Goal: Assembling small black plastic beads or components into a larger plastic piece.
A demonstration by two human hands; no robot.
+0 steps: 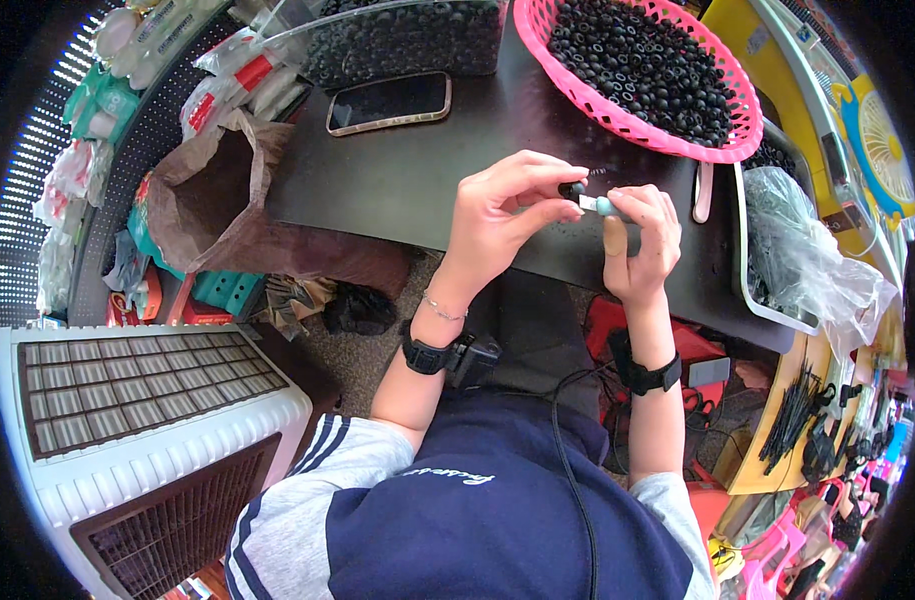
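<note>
Left hand [502, 208]: pinching black piece [571, 189] above the dark table [387, 185]
Right hand [645, 243]: pinching pale-blue item [604, 206] beside it
On the table: pink basket [714, 154], phone [389, 103]
Room: air cooler [167, 430] left, fan [882, 140] right

A dark perforated panel [32, 215] is lining the left side, bright light filling its holes; a white, boxy cooler with brown grilles [177, 432] is standing nearby; a dark, flat tabletop [377, 172] is spanning the centre; speckled brownish flooring [359, 368] is showing below.
</note>
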